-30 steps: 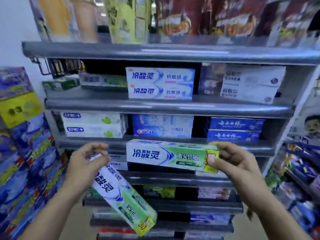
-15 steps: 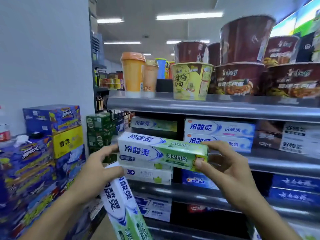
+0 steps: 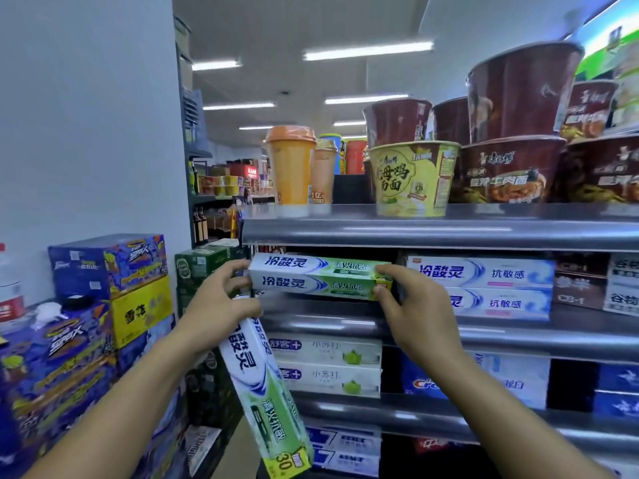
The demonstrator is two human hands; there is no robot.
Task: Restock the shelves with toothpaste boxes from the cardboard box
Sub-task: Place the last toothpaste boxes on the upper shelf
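The right hand (image 3: 411, 305) pinches the toothpaste box (image 3: 318, 283) at the shelf (image 3: 466, 328). The left hand (image 3: 214, 305) splits its fingers, steadying it while gripping a spare box (image 3: 262, 392), which may slip.

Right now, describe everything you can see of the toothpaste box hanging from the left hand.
The hanging toothpaste box is a long, glossy cardboard carton: white at the top with blue characters and a blue swirl, green below, a yellow end marked 30. It slants down and rightward before the lower shelves. The left hand has its top end in its grip; the right hand holds only the shelf box.
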